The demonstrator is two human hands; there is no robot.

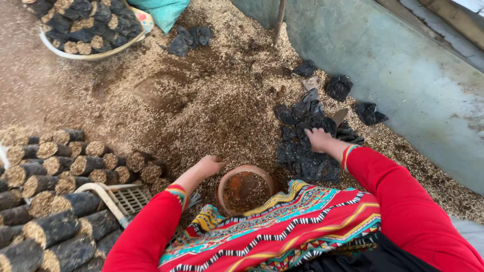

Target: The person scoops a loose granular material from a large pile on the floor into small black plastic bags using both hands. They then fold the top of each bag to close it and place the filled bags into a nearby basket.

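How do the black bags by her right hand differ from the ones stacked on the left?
The bags by the right hand lie flat, empty and crumpled; the stacked bags are filled into firm cylinders. The flat bags lie loose and overlapping; the stacked bags lie on their sides in rows, open ends showing husk-like filling. Both are black plastic, resting on husk-strewn ground.

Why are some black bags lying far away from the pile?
A few empty black bags lie scattered and crumpled near the wall, apart from the flat stack under the right hand. Two more sit crumpled on the husk heap.
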